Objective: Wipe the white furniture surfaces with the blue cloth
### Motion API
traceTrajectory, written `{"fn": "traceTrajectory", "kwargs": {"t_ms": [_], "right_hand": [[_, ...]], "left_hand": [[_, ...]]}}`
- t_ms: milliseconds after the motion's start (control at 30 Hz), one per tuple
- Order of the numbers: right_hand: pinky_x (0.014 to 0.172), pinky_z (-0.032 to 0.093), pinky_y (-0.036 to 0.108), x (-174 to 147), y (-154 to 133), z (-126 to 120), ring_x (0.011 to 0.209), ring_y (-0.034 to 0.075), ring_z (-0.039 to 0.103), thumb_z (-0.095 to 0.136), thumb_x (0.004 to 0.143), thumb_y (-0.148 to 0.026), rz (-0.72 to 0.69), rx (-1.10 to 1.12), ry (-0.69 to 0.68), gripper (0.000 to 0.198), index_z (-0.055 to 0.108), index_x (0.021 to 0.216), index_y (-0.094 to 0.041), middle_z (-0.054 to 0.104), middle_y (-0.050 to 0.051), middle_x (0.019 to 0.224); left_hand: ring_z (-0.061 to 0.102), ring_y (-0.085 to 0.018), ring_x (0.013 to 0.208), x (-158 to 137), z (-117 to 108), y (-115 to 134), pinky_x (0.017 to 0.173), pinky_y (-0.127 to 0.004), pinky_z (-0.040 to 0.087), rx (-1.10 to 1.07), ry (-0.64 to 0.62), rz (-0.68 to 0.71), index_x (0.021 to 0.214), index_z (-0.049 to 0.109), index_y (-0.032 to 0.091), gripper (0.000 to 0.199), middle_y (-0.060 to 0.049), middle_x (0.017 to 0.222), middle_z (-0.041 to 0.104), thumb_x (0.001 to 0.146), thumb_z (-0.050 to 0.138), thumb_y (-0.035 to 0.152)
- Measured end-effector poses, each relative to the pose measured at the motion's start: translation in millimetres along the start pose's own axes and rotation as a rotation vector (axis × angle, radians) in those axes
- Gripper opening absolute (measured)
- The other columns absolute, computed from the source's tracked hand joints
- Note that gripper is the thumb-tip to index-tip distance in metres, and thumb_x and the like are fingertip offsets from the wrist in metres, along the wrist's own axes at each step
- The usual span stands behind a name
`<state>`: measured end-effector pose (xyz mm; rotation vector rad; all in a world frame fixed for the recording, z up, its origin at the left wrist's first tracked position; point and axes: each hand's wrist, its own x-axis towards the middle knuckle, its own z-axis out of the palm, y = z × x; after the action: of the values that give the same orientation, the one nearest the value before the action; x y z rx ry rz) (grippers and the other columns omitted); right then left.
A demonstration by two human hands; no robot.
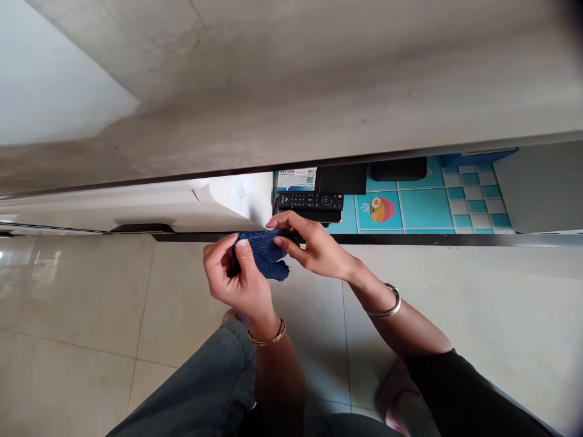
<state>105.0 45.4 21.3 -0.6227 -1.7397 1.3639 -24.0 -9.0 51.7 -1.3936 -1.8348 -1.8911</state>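
Between my two hands is a dark blue cloth (262, 252), bunched up, with a frayed lower edge. My left hand (237, 273) pinches its left side between thumb and fingers. On the other side, my right hand (314, 243) grips the cloth's right part, thumb on top. Both hands are just in front of an open drawer's dark edge (364, 239). Close behind my right hand, a black remote control (310, 201) lies in the drawer.
A glossy pale surface (291, 91) overhangs the drawer. Inside are a printed card (297, 179), a black case (399, 168), a white sheet (241, 197) and a turquoise patterned liner (426, 206). My knee (228, 352) and tiled floor (182, 291) are below.
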Motion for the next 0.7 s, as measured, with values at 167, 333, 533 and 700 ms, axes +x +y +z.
{"fn": "traceTrajectory", "kwargs": {"t_ms": [167, 333, 533, 700], "right_hand": [[0.077, 0.048, 0.025, 2, -2, -20, 0.084, 0.012, 0.059, 0.054, 0.103, -0.046, 0.070, 0.121, -0.124, 0.032, 0.066, 0.102, -0.017, 0.063, 0.002, 0.093], [0.092, 0.050, 0.033, 0, -6, -33, 0.108, 0.022, 0.062, 0.084, 0.080, -0.051, 0.006, -0.220, -0.085, 0.059, 0.060, 0.126, -0.022, 0.065, 0.006, 0.119], [0.091, 0.046, 0.042, -2, -12, -30, 0.104, 0.029, 0.057, 0.080, 0.083, -0.028, 0.000, -0.765, 0.066, 0.046, 0.063, 0.126, -0.021, 0.063, 0.011, 0.109], [0.076, 0.046, 0.034, 6, -2, -9, 0.083, 0.019, 0.054, 0.058, 0.096, -0.022, 0.006, -0.365, 0.414, 0.017, 0.073, 0.087, -0.022, 0.053, 0.004, 0.081]], "left_hand": [[0.059, -0.009, 0.073, 1, -2, 1, 0.066, -0.022, 0.046, 0.059, -0.017, -0.007, 0.094, 0.070, 0.019, 0.004, 0.004, 0.079, 0.063, 0.090, 0.070, 0.018], [0.059, -0.010, 0.069, 2, -5, 1, 0.063, -0.024, 0.046, 0.059, -0.081, 0.125, 0.093, 0.075, 0.020, 0.006, 0.003, 0.076, 0.064, 0.088, 0.074, 0.017], [0.057, -0.008, 0.067, 0, -7, 8, 0.061, -0.022, 0.045, 0.004, -0.116, 0.252, 0.095, 0.079, 0.026, 0.022, 0.005, 0.075, 0.063, 0.082, 0.080, 0.008], [0.058, -0.008, 0.067, -16, -6, 29, 0.060, -0.021, 0.047, -0.109, -0.276, 0.326, 0.096, 0.077, 0.026, 0.019, 0.004, 0.074, 0.060, 0.085, 0.078, 0.011]]}}
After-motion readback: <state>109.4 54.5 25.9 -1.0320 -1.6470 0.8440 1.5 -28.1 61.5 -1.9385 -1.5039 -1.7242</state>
